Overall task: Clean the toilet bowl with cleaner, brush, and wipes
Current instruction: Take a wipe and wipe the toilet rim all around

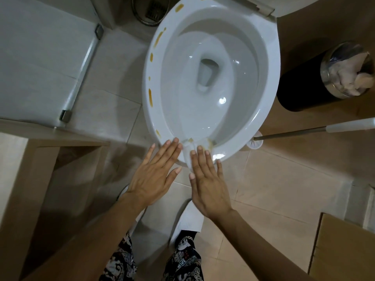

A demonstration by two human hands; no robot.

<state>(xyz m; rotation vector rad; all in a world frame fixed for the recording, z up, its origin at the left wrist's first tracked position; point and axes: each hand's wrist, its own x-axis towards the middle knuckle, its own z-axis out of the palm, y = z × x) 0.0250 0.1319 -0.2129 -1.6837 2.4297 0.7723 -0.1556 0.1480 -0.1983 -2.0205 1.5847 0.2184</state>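
Toilet bowl (pixel 209 82), front rim: right hand (pixel 209 179) flat on white wipe (pixel 187 154); left hand (pixel 156 171) spread, empty (yellow-brown smears along rim).

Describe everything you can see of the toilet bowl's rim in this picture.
The rim is a glossy white oval, ceramic by its look, seat raised behind. Yellow-brown streaks dot its left side, with smears at the near edge. There a white wipe lies over it under the right hand; the left hand is flat alongside.
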